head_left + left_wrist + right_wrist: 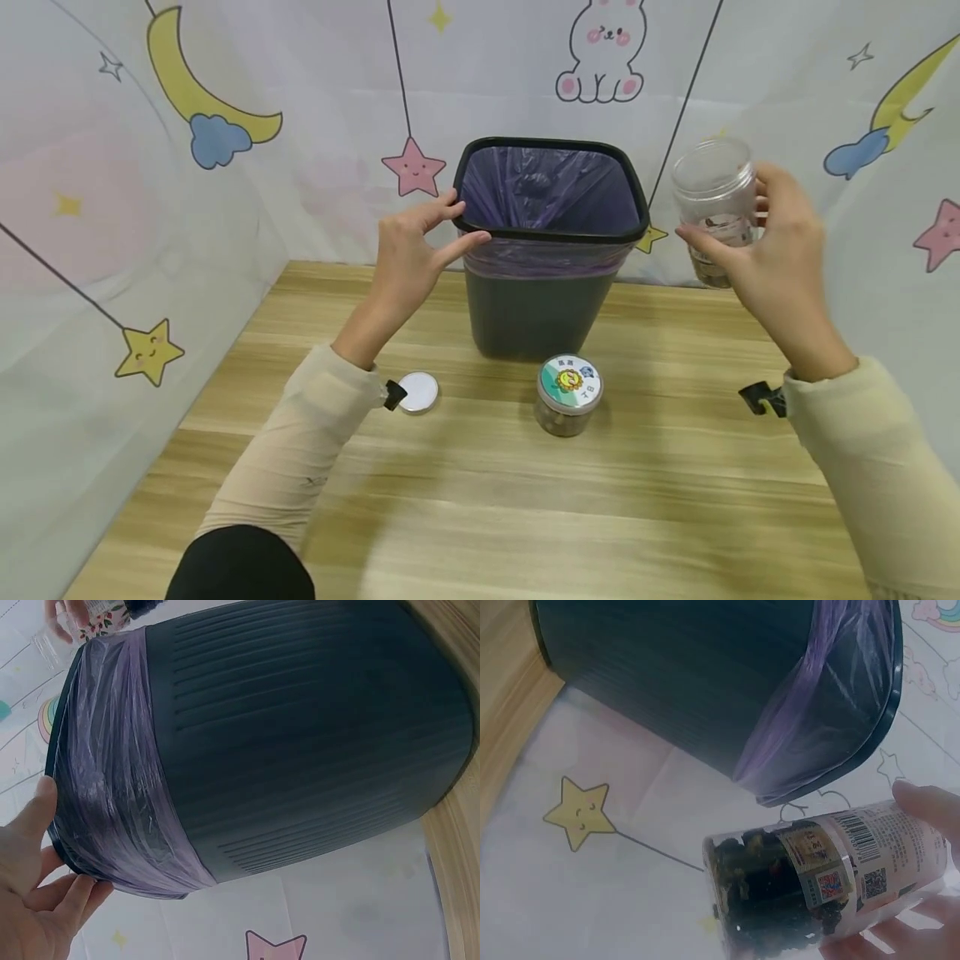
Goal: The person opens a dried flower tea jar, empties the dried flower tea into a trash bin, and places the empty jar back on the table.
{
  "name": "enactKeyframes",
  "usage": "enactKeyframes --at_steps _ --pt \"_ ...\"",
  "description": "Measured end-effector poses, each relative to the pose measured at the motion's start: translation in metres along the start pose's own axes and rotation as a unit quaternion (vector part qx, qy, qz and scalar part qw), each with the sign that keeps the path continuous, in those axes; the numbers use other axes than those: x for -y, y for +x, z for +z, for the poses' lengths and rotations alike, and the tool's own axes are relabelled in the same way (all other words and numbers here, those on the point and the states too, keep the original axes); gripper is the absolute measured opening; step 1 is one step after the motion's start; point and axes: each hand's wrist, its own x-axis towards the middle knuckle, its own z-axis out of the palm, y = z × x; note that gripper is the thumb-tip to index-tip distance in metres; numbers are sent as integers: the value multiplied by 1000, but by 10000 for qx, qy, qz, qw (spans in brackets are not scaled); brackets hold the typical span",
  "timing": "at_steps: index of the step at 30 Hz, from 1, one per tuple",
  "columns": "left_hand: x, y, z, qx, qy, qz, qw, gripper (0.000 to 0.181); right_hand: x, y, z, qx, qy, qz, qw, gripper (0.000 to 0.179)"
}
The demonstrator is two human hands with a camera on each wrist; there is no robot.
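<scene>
My left hand [411, 262] grips the black rim of a dark trash can [536, 308] at its left corner, thumb on the front edge and fingers at the side. A purple bag [547, 265] lines the can and folds over its rim. To the right of the can, my right hand [783, 250] holds a clear jar [712, 187] in the air, lidless and nearly upright. In the right wrist view the jar [780, 892] shows a printed label with barcodes, and dark dried pieces fill its lower part.
A white round lid [418, 392] lies on the wooden table [480, 508], left of the can. In front of the can stands a closed jar [568, 396] with a green and white printed top. Curtains [322, 108] with cartoon prints enclose the table's back and sides.
</scene>
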Motion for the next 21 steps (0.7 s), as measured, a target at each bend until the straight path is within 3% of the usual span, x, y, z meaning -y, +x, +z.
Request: enactKeyframes --at_steps 16,21 --pt "-3 1 3 -214 -106 -120 9996 50 1 38 23 -35 -299 -880 9957 70" --pt "-4 0 2 -221 -97 -120 9996 49 4 43 29 21 -452 -904 9949 70"
